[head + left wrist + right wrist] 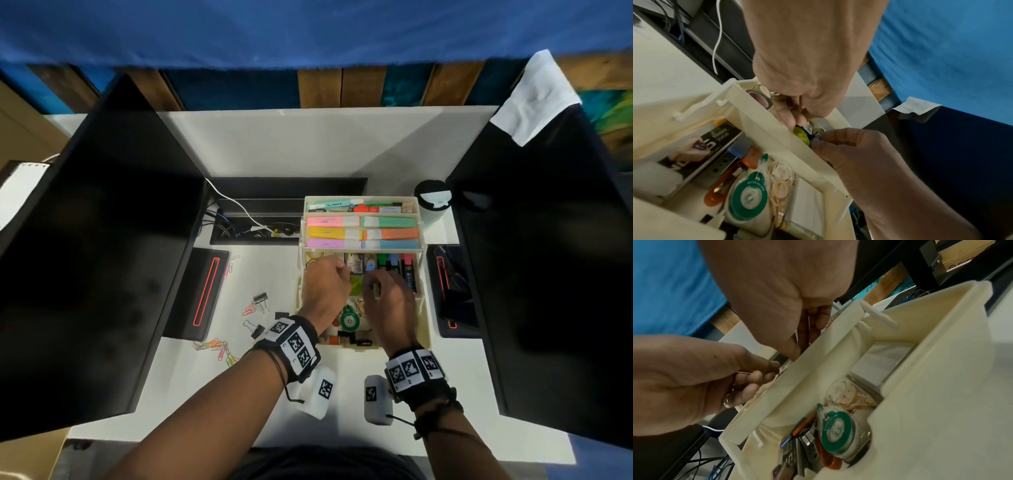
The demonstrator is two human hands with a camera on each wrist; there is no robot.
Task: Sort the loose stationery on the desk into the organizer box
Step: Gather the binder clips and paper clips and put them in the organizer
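Observation:
The cream tiered organizer box (426,308) stands open in the middle of the white desk. Both hands reach into its middle tray. My left hand (342,270) has curled fingers, and its fingertips (795,120) pinch a small blue item (804,131) beside a yellow-green piece (801,135). My right hand (371,282) meets it from the right; thumb and forefinger (824,138) close on a small shiny piece that I cannot identify. The tray wall (807,369) hides the right hand's fingertips in the right wrist view. Loose coloured paper clips (214,346) and black binder clips (260,301) lie on the desk to the left.
Pastel highlighters (363,233) fill the upper tier. The bottom tier holds a green correction tape (348,320) and a staples box (702,146). Black monitors stand at left (102,240) and right (548,257). Behind the box are a cable slot (253,226) and a black cup (433,195).

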